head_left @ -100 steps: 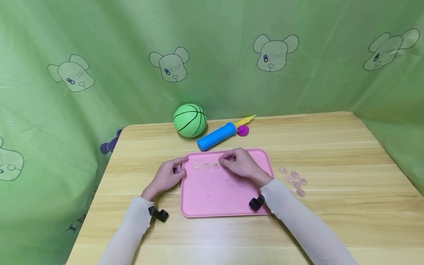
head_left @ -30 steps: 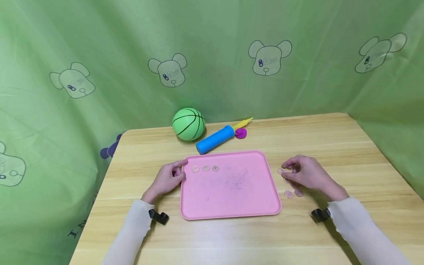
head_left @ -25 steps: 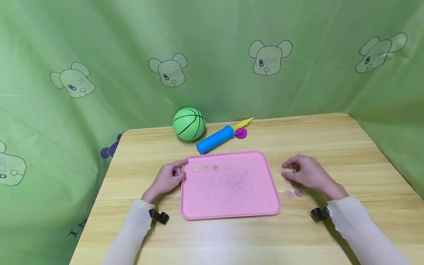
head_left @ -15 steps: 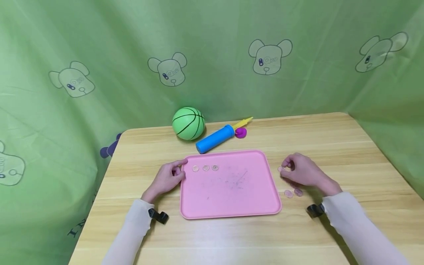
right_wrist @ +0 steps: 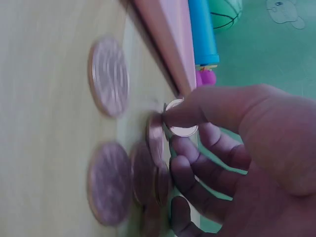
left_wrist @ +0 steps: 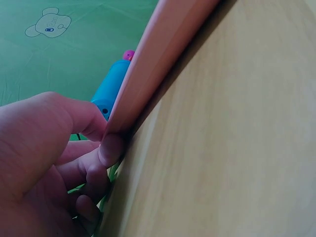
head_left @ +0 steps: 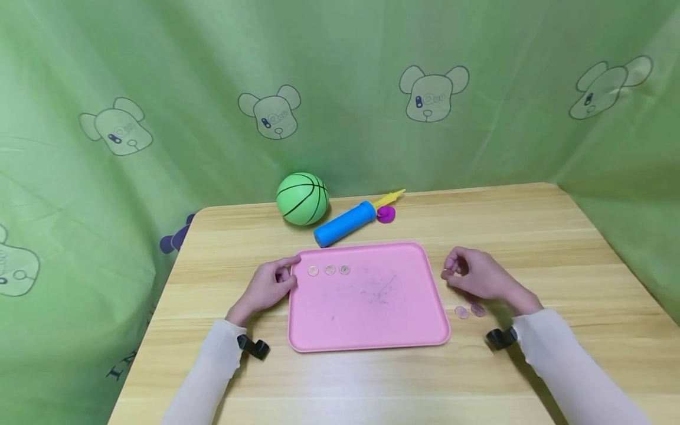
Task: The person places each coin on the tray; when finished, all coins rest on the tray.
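Note:
My left hand (head_left: 267, 284) holds the left edge of the pink tray (head_left: 366, 324) near its far corner, thumb and index fingertip at the rim; the left wrist view shows the tray's side wall (left_wrist: 153, 64) close up. Three coins (head_left: 330, 270) lie in a row along the tray's far left part. To the right of the tray, my right hand (head_left: 477, 274) pinches a coin (right_wrist: 183, 129) between thumb and fingers, tilted up just above the table. Several copper-coloured coins (right_wrist: 109, 182) lie beneath and beside this hand, some of them hidden by it in the head view.
Behind the tray lie a blue pump (head_left: 345, 224) with a yellow nozzle (head_left: 389, 199), a small purple balloon-like piece (head_left: 386, 214) and a green ball (head_left: 303, 199) with black lines. A green curtain (head_left: 350, 147) with bear-head prints hangs behind the wooden table (head_left: 340, 383).
My right hand has gone from the tray to the loose coins on the right, taken hold of one and edged left with it. The left hand stays at the tray's edge.

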Motion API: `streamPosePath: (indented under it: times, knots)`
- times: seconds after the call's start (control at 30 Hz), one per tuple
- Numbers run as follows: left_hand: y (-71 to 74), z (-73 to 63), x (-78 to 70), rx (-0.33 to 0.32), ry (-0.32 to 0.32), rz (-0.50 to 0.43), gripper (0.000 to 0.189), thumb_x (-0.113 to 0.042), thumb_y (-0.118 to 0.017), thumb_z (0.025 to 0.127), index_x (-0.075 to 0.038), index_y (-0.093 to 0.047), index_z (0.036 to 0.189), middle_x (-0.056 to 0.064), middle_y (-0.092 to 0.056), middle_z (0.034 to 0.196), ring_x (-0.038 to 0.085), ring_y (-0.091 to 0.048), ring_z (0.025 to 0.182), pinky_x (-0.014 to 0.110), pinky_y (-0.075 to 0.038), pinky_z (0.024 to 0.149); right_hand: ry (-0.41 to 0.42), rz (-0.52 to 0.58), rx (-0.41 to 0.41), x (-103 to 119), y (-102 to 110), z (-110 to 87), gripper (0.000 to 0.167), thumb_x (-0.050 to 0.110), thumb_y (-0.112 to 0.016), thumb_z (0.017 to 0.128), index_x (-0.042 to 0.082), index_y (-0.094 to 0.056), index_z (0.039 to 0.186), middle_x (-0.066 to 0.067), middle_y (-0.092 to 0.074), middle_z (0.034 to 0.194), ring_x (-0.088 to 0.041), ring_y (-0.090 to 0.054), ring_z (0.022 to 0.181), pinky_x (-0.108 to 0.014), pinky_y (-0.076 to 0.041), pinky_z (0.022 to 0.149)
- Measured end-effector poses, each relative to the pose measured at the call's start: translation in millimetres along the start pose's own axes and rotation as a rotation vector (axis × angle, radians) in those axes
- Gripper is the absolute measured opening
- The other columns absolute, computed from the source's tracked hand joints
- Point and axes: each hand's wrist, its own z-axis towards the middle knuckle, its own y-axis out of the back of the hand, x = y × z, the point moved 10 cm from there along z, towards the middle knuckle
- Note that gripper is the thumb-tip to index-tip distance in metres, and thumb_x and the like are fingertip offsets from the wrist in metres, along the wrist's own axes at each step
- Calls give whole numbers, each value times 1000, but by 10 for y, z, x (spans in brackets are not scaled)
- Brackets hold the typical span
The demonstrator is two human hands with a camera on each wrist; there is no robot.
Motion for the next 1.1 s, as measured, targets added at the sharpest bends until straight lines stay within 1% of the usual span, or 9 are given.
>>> streamPosePath:
  times: [0.1,0.27,0.4,0.57,0.67,0.77,0.97,1.03,1.1]
  knots:
    - [10,-5,6,-7,1,-4,49,-7,-69,98,-2,-67,147,-2,-62,73,9,-52,63,21,-42,64,37,50,-19,70,-6,-14,15,6,-82,93,7,-71,103,-4,-72,95,-13,-63,87,-21,-53,79]
    - [-4,-8,26,-3,6,-8,50,-7,-69,98,-3,-66,148,-2,-62,73,9,-52,63,22,-42,65,46,80,-43,158,-18,-8,14,1,-77,96,5,-76,109,-6,-76,98,-15,-68,89,-21,-57,80]
    - [-8,-6,35,-4,7,-5,50,-7,-69,98,-3,-67,148,-3,-62,73,9,-52,64,22,-43,66,18,88,-65,215,-5,13,15,3,-75,98,4,-77,113,-9,-78,100,-18,-70,92,-20,-57,81]
    - [-4,-5,33,-6,8,0,50,-7,-69,98,-3,-67,148,-3,-62,73,9,-53,64,22,-43,67,-54,122,-90,229,37,36,21,15,-77,102,4,-76,119,-13,-78,106,-23,-72,96,-21,-58,81]
    - [1,-5,28,-7,9,-1,50,-7,-69,98,-3,-67,148,-3,-61,73,10,-52,64,22,-42,66,-84,164,-79,232,36,53,28,22,-77,102,5,-76,124,-13,-79,109,-27,-72,99,-24,-59,77]
    - [3,-1,23,-7,10,-2,50,-8,-69,98,-4,-67,148,-3,-60,73,10,-51,64,22,-42,66,-87,208,-64,243,9,83,32,25,-78,102,6,-76,128,-14,-79,112,-28,-73,100,-26,-60,75]
    - [-5,12,29,-3,8,1,50,-8,-69,99,-5,-67,148,-3,-59,72,10,-51,64,23,-42,67,-101,340,-22,329,-108,159,38,21,-79,101,2,-72,132,-20,-77,122,-24,-75,103,-27,-63,83]
    - [-5,12,34,-3,7,2,50,-8,-69,99,-4,-67,148,-3,-59,72,10,-51,64,23,-42,67,-114,384,-2,378,-154,188,38,19,-78,101,1,-71,134,-21,-76,125,-22,-75,103,-28,-64,82]
    - [-3,12,37,-3,8,4,50,-8,-69,99,-4,-67,148,-3,-60,72,10,-51,64,23,-42,67,-121,419,16,427,-198,220,39,16,-77,100,0,-70,134,-23,-75,126,-22,-75,100,-29,-64,77]
